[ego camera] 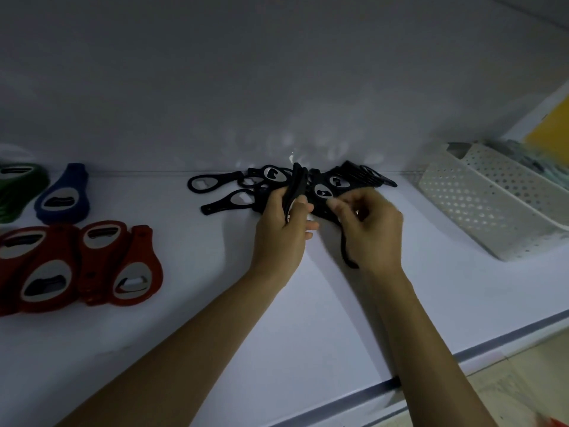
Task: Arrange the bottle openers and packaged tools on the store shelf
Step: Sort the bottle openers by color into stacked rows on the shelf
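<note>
A loose heap of black bottle openers [237, 200] lies at the back of the white shelf [215, 318]. My left hand [281, 232] grips a small stack of black openers [297, 184] held on edge. My right hand [369, 229] pinches another black opener [323, 192] by its head, and its handle hangs down under my palm. Several red openers [89, 266] lie in a row at the left, with a blue opener [63, 197] behind them and green openers [18, 183] at the far left edge.
A white perforated basket [492, 208] with packaged items stands at the right, against the back wall. A yellow card [551, 131] shows behind it. The shelf's front edge [431, 365] runs diagonally at the lower right.
</note>
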Action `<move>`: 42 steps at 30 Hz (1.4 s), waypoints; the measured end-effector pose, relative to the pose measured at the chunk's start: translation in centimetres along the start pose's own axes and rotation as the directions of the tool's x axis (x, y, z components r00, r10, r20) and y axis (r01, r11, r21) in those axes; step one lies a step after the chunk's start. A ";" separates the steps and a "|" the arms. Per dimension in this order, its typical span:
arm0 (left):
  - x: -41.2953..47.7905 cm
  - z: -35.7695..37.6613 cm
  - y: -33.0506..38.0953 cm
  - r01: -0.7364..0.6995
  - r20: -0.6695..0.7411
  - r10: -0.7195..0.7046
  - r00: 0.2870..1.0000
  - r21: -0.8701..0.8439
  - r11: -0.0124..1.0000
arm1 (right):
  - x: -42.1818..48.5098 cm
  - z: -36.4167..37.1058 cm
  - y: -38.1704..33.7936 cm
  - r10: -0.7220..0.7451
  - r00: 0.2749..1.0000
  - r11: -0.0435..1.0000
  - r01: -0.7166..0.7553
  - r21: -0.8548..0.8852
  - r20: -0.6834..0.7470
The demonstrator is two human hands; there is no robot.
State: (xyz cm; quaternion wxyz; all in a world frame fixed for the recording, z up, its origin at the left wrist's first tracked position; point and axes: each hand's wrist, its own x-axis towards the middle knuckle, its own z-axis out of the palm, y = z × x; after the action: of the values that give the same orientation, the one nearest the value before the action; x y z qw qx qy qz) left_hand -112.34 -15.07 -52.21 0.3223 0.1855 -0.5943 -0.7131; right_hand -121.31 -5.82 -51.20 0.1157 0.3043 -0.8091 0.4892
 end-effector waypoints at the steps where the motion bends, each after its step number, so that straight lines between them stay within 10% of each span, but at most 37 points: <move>1: 0.0 0.0 0.0 0.004 0.008 -0.004 1.000 -0.003 1.000 | 0.1 -0.4 -0.7 0.144 0.990 0.944 -0.140 0.300 0.010; 4: -0.2 0.0 0.2 0.006 0.077 -0.007 0.997 0.015 1.000 | 0.2 -1.2 -2.0 0.294 0.942 0.644 -0.321 0.695 0.163; 8: -0.8 0.2 0.0 -0.114 0.259 0.046 0.965 0.253 0.961 | -0.2 -0.8 -2.8 0.230 0.966 0.692 -0.247 0.678 0.117; 16: -0.4 0.1 0.0 -0.010 0.176 -0.015 0.984 0.141 0.990 | -0.4 0.2 -1.3 0.051 0.978 0.976 -0.005 0.220 -0.204; 21: 0.4 -0.1 0.2 0.063 -0.058 -0.066 0.996 -0.053 0.997 | -0.1 0.6 1.7 0.099 0.984 0.876 -0.017 -0.482 0.145; 27: 0.5 0.1 0.0 0.072 -0.072 -0.077 0.994 -0.076 0.994 | -0.2 0.3 1.3 -0.014 0.988 0.816 0.098 -0.570 0.151; 37: 0.4 0.2 -0.1 0.066 -0.043 -0.066 0.997 -0.019 0.998 | -0.2 -0.1 -0.4 -0.048 0.952 0.995 0.018 -0.101 -0.302; 42: -0.1 0.1 0.8 0.103 -0.006 -0.103 0.995 -0.045 0.994 | -1.7 1.3 -2.2 -0.271 0.962 0.936 0.273 0.222 -0.037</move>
State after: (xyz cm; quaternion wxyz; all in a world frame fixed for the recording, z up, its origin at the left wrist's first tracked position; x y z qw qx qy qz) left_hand -112.20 -15.00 -51.41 0.2918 0.2116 -0.5664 -0.7411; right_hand -118.52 -7.07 -51.07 0.1494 0.4229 -0.6982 0.5581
